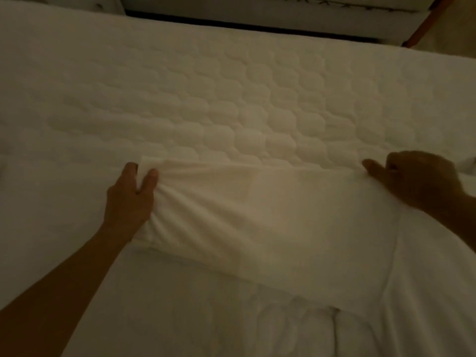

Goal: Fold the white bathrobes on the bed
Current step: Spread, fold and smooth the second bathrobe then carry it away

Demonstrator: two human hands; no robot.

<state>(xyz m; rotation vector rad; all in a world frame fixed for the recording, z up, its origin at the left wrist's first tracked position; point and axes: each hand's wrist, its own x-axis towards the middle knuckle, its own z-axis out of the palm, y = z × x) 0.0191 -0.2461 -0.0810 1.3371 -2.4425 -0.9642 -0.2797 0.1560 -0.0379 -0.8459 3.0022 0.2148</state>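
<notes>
A white bathrobe (270,215) lies spread across the near part of the bed (231,86), its far edge stretched in a straight line between my hands. My left hand (131,197) pinches the left end of that edge, a tuft of cloth standing up between thumb and fingers. At the right end my right hand (417,179) grips the cloth, fingers curled under and thumb pointing left along the edge. A seam runs down the robe on the right, and bunched folds lie near the bottom centre.
The bed has a white quilted cover with a rounded stitch pattern. Beyond its far edge is a dark gap, then another pale bed or furniture piece (257,11). A reddish wooden edge (422,29) shows at the top right. The room is dim.
</notes>
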